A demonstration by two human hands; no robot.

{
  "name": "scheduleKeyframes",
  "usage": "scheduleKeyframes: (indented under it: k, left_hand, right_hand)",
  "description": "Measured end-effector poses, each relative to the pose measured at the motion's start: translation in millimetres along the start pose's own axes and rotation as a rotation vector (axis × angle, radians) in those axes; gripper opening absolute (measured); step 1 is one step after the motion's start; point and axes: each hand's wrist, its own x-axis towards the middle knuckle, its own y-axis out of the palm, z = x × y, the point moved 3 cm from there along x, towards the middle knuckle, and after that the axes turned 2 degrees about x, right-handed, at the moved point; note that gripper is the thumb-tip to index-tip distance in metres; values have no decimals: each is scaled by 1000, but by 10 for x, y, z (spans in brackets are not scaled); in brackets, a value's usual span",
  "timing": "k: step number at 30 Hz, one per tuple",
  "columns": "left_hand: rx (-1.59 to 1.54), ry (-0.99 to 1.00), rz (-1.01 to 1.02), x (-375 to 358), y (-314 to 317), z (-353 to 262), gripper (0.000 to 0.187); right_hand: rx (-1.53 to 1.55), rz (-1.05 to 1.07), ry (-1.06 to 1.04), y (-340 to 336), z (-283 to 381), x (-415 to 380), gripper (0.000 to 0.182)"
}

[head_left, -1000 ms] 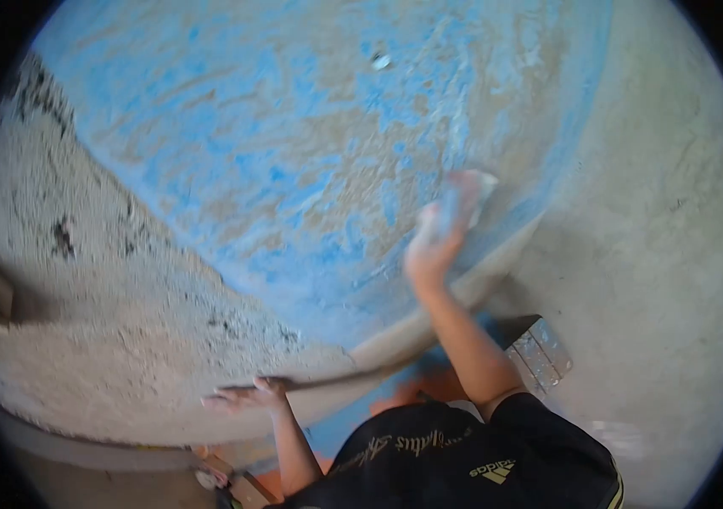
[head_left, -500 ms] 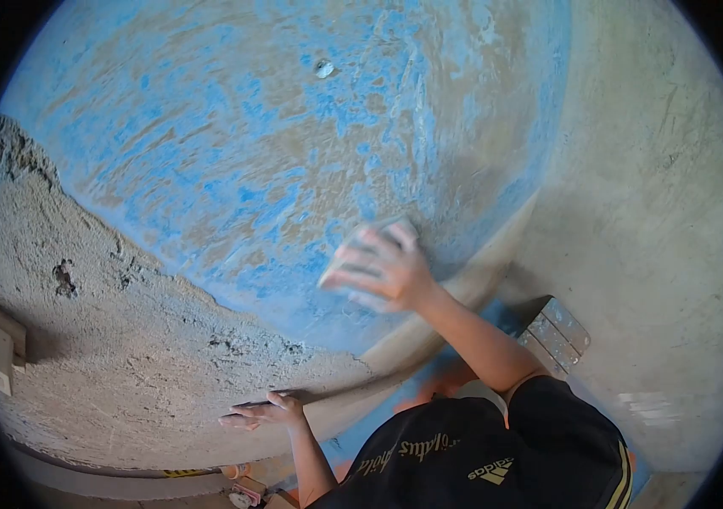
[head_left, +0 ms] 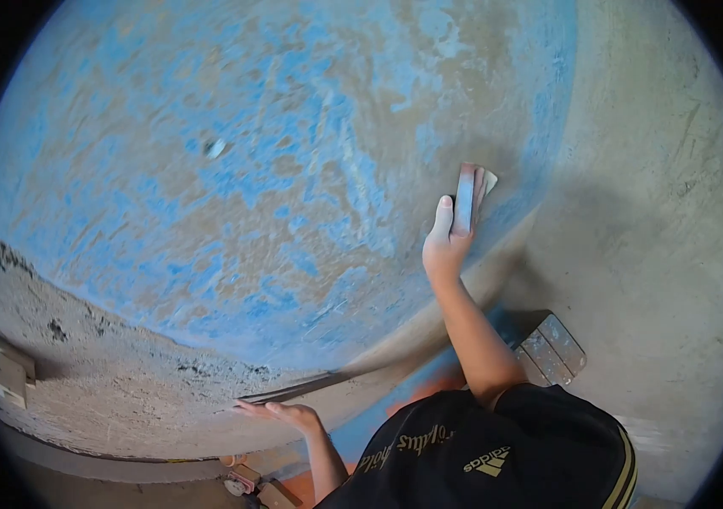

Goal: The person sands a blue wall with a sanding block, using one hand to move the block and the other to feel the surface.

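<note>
My right hand [head_left: 453,233] is wrapped round a sanding block [head_left: 466,199], thumb along the near side and fingers mostly hidden behind it. The block is a flat slab, turned edge-on, with a pale edge showing at its far side. It is close to the wall [head_left: 294,220], where blue paint is patchy and worn through to grey-brown. Pale dust coats the thumb. Low on the left, my left hand [head_left: 281,414] is open, fingers stretched out flat beside the bare rough plaster [head_left: 166,386], holding nothing.
A plain grey wall [head_left: 658,220] meets the blue one at the right corner. Below that corner stands a paint-spotted slatted stool [head_left: 552,349]. A pale fixture [head_left: 12,373] juts from the plaster at far left. Small items [head_left: 243,479] lie at the bottom. A pale spot [head_left: 215,148] marks the blue wall.
My right hand has moved up and right with the sanding block, which has turned from flat against the wall to edge-on. The view has shifted; my left hand stays low, fingers outstretched.
</note>
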Motion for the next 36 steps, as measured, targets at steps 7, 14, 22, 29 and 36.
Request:
scheduleKeyframes:
  k: [7, 14, 22, 29, 36]
  left_hand:
    - [-131, -11, 195, -630, 563, -997, 87]
    - [-16, -39, 209, -932, 889, -1466, 90]
    - [58, -38, 85, -892, 988, -1665, 89]
    - [122, -42, 94, -873, 994, -1636, 89]
    - [117, -38, 47, -875, 1082, -1678, 88]
  right_hand:
    - [-243, 366, -461, -465, -451, 572, 44]
    - [-20, 469, -700, -555, -601, 695, 47]
    - [-107, 100, -333, -541, -997, 1268, 45]
    - [-52, 35, -391, -515, -1374, 1528, 35]
    - [-109, 220, -675, -731, -1336, 1595, 45]
